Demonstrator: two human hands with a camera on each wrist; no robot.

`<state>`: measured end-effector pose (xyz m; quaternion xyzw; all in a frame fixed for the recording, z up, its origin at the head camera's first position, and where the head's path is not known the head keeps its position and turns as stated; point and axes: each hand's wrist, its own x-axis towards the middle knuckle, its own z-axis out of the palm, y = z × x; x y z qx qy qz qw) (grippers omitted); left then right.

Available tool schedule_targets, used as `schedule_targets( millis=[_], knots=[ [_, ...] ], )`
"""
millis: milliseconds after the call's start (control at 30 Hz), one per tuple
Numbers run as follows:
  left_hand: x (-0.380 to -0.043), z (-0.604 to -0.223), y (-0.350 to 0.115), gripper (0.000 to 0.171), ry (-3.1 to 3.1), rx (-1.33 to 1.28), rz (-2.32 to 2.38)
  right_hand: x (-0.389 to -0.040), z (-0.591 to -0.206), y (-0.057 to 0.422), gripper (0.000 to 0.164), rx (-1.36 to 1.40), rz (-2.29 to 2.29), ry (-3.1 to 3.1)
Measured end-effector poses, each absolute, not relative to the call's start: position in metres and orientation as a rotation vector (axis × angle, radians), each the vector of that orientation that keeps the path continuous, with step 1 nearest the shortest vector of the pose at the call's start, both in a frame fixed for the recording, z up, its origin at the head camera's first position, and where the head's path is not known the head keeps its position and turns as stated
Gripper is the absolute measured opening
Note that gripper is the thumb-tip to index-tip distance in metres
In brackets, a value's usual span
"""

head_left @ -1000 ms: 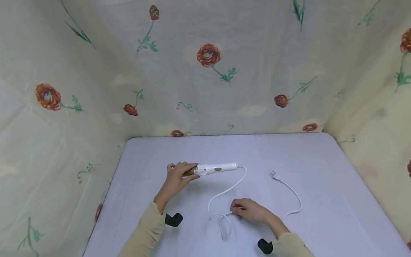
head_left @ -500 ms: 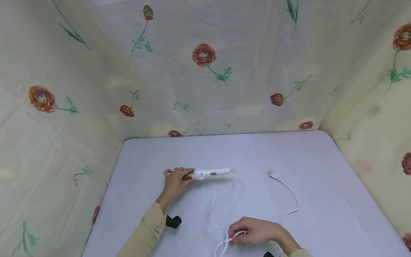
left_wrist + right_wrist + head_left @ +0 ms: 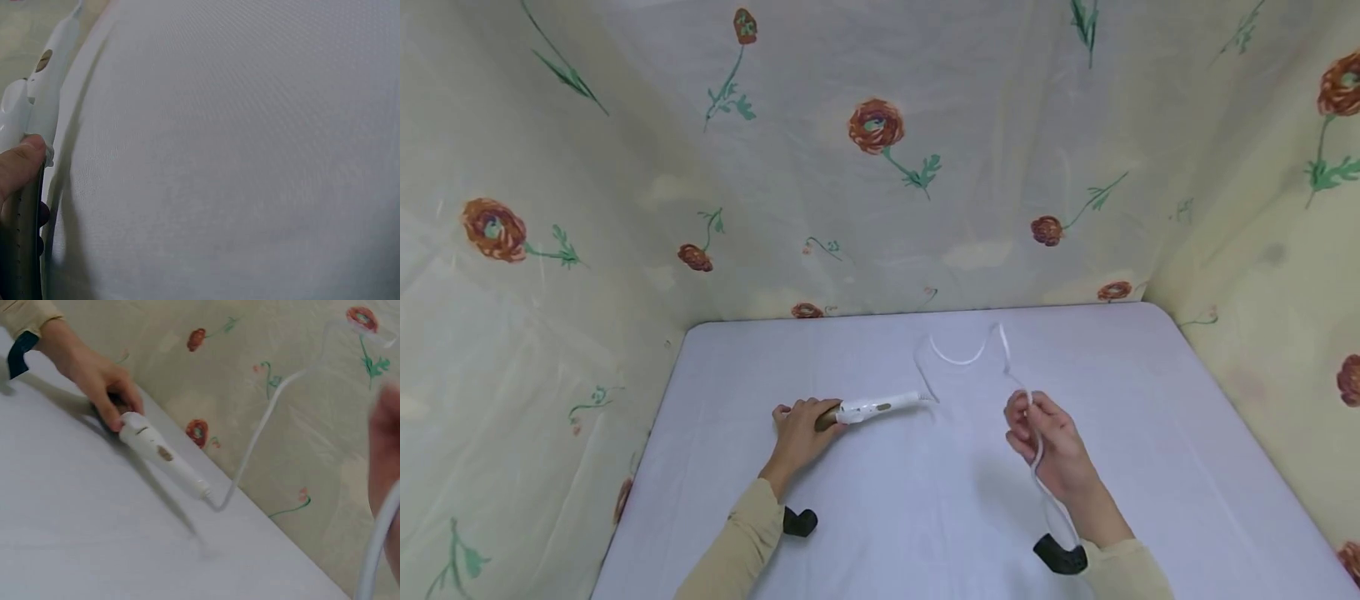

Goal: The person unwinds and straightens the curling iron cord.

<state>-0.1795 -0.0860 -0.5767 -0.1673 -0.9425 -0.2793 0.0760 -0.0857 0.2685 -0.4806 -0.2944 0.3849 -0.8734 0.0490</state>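
Note:
A white curling iron (image 3: 880, 407) with a brown barrel lies low over the table on the left. My left hand (image 3: 803, 430) grips it round the barrel, and in the left wrist view the thumb (image 3: 24, 164) presses beside the handle's base. From the handle's right end runs a white cord (image 3: 958, 362), looping up in the air. My right hand (image 3: 1066, 458), raised on the right, pinches that cord between thumb and fingers, palm turned inward. More cord hangs past the palm toward the wrist. The plug is not visible.
A white cloth covers the table (image 3: 895, 517). Flower-printed curtains (image 3: 970, 167) enclose its back and sides. Black wrist mounts (image 3: 1060, 557) sit at both sleeves.
My right hand has drawn the cord back, then lifted it up and to the right, raising the loops off the table. The plug has left view. The curling iron has shifted slightly left.

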Motion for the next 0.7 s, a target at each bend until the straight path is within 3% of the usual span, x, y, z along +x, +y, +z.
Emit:
schedule_targets(
  millis=[167, 233, 333, 467, 700],
  knots=[
    [-0.180, -0.580, -0.090, 0.042, -2.840, -0.538, -0.725, -0.115, -0.487, 0.278, 0.018, 0.049, -2.920, 1.518],
    [-0.179, -0.580, -0.092, 0.041, -2.839, -0.562, -0.700, -0.129, -0.495, 0.280, 0.012, 0.424, -2.828, 1.683],
    [-0.176, -0.580, -0.093, 0.041, -2.831, -0.602, -0.676, -0.146, -0.511, 0.284, 0.015, 0.762, -2.506, 2.013],
    [-0.173, -0.579, -0.093, 0.042, -2.836, -0.625, -0.667, -0.165, -0.537, 0.290, 0.026, 0.790, -1.841, 2.576],
    [-0.174, -0.571, -0.091, 0.043, -2.872, -0.651, -0.650, -0.191, -0.554, 0.297, 0.019, 0.454, -1.107, 2.989]
  ],
)
